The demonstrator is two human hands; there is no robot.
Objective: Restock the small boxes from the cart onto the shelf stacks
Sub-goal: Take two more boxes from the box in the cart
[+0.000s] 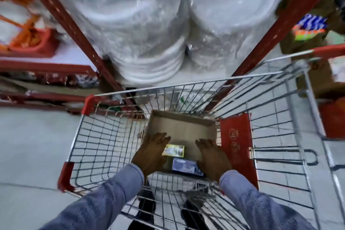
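A wire shopping cart (104, 147) stands below me with an open cardboard carton (183, 129) inside it. Two small boxes lie in the carton: a yellow-green one (174, 150) and a dark blue one (186, 166) nearer to me. My left hand (152, 152) reaches into the carton at its left side, fingers spread, just touching the yellow-green box's left end. My right hand (212, 157) hovers flat at the carton's right side, beside the blue box. Neither hand holds anything.
Red metal shelving (61, 15) rises ahead, holding two tall wrapped stacks of white plates (134, 30). A red panel (236, 145) stands upright in the cart to the right of the carton. More cartons and colourful goods (308, 28) sit at the right.
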